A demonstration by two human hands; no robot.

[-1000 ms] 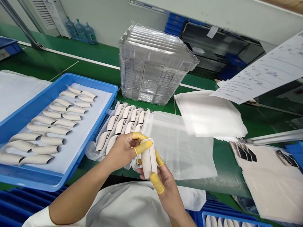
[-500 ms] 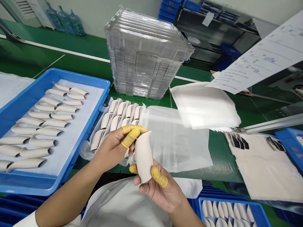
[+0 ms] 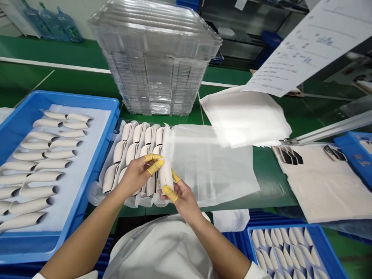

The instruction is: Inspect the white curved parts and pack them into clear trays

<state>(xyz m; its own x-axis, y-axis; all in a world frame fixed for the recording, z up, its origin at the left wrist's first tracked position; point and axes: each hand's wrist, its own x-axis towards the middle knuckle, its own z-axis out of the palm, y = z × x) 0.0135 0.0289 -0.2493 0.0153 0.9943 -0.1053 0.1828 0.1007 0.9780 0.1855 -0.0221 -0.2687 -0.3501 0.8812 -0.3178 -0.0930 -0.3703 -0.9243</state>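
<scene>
My left hand [image 3: 135,176] and my right hand [image 3: 183,197] both wear yellow finger cots. Between them is a curved cream-coloured hollow piece [image 3: 165,174], pinched by the left fingertips at its top and held by the right fingers lower down. Both hands are directly in front of the open end of a clear plastic bag [image 3: 209,166]. Beside my left hand, several matching pieces [image 3: 130,141] lie in rows on the bag's left part. My hands partly hide the lower rows.
A blue tray [image 3: 72,99] of similar pieces on a white sheet is on the left. Behind stands a tall stack of clear plastic trays [image 3: 154,66]. White sheets [image 3: 244,116] and a printed paper [image 3: 305,50] are to the right; another blue tray [image 3: 290,228] is lower right.
Both hands have moved forward with the piece, closer to the bag and closer together. The whole scene has shifted left and up in view.
</scene>
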